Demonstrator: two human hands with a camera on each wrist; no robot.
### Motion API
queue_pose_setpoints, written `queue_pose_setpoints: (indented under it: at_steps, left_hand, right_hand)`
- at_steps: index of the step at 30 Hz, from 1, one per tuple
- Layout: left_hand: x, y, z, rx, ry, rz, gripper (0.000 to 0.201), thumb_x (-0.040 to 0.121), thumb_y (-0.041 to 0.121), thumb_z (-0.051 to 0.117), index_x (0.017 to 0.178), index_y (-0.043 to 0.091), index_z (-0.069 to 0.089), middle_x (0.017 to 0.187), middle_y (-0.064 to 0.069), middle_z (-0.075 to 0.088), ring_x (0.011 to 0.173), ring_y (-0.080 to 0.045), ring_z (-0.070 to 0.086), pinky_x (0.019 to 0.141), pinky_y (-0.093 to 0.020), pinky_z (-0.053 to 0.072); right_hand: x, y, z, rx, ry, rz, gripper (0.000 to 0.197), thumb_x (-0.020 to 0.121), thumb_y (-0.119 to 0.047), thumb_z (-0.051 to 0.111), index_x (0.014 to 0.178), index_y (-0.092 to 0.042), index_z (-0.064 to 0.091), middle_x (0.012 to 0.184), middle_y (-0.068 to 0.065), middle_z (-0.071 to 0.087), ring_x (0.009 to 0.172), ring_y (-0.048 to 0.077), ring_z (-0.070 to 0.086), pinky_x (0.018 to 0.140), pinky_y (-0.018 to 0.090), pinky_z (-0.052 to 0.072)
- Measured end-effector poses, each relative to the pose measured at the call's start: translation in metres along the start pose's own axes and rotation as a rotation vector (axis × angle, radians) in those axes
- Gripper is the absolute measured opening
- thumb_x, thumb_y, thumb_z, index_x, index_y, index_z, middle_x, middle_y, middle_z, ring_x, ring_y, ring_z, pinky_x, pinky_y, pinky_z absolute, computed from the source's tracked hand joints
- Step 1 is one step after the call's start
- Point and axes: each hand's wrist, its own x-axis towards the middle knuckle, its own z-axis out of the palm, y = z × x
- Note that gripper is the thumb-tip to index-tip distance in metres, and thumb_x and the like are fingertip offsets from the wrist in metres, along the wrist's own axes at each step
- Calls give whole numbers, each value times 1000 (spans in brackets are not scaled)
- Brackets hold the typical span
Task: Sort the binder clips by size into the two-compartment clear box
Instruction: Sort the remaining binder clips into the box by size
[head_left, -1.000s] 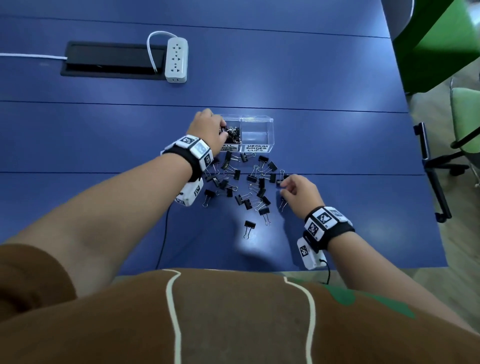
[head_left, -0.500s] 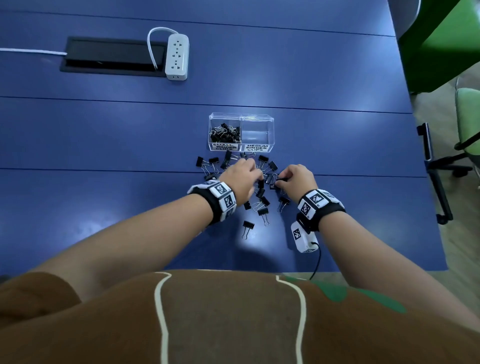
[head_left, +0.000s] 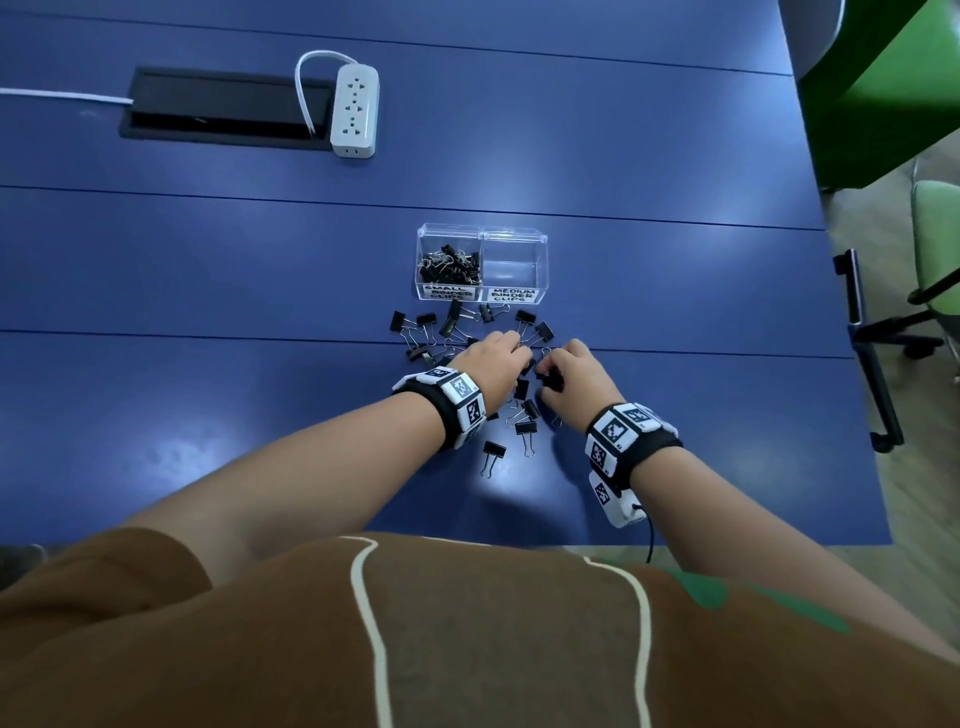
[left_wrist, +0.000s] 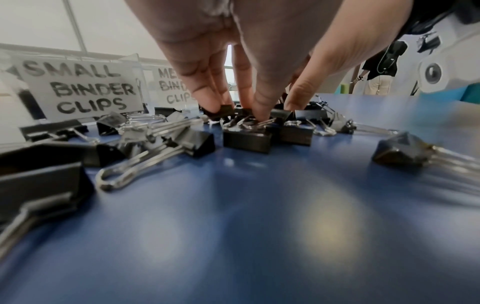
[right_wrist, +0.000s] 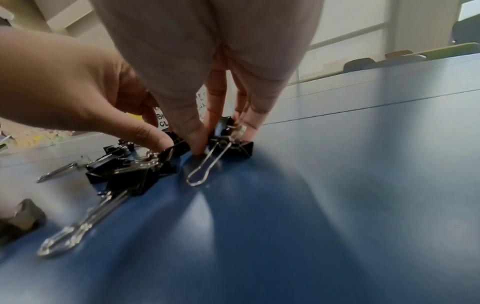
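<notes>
Loose binder clips (head_left: 511, 415) lie scattered on the blue table (head_left: 208, 415) just in front of the clear box (head_left: 481, 263), whose small-clips compartment holds a heap. Nearest the box, the left hand (head_left: 491, 364) presses straight fingertips (left_wrist: 261, 115) into the pile. Beside it, the right hand (head_left: 571, 376) pinches one clip (right_wrist: 231, 144).
</notes>
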Motion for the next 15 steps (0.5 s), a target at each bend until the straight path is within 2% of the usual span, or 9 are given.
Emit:
queue_pose_setpoints:
  at_steps: [2, 5, 8, 10, 12, 15]
  left_hand:
    - [-3, 0, 1, 26, 7, 8, 27, 85, 5, 59, 110, 7, 50, 114, -12, 48, 102, -29, 48, 79, -40, 52]
    - [-6, 0, 0, 80, -7, 22, 26, 87, 6, 55, 112, 7, 49, 116, -12, 48, 103, -29, 49, 79, -39, 52]
    - [-10, -2, -1, 168, -30, 79, 25, 88, 4, 50, 113, 7, 48, 116, -12, 50, 105, -29, 50, 81, -38, 48]
    - [-11, -5, -3, 182, -46, 100, 28, 87, 1, 50, 115, 5, 48, 115, -13, 50, 104, -31, 51, 81, -40, 47]
    - [-12, -8, -4, 146, -47, 85, 31, 85, 0, 52, 115, 5, 48, 113, -14, 49, 102, -32, 51, 79, -41, 47]
    - [-15, -10, -4, 67, -52, 46, 34, 85, 8, 58, 116, 7, 46, 115, -13, 48, 103, -31, 50, 82, -42, 49]
  right_hand:
    - [1, -2, 2, -16, 16, -26, 13, 82, -6, 60, 96, -7, 61, 106, 11, 49, 84, 31, 57, 82, 40, 50]
    - [2, -5, 1, -26, 32, -46, 10, 83, -4, 56, 91, -6, 60, 101, 12, 52, 84, 31, 56, 80, 39, 49]
    - [4, -8, -6, 47, 68, -3, 9, 81, -10, 59, 89, -8, 62, 96, 8, 54, 83, 25, 55, 81, 33, 47]
    - [7, -13, -16, 160, 144, 43, 6, 79, -11, 60, 85, -11, 63, 92, 7, 61, 80, 20, 57, 79, 30, 50]
    - [15, -22, -31, 282, 205, 73, 4, 80, -11, 62, 82, -13, 63, 85, 4, 65, 75, 16, 58, 72, 25, 51]
    - [39, -40, -55, 334, 219, 48, 5, 80, -11, 64, 82, -16, 63, 76, -2, 63, 65, 9, 56, 57, 12, 46]
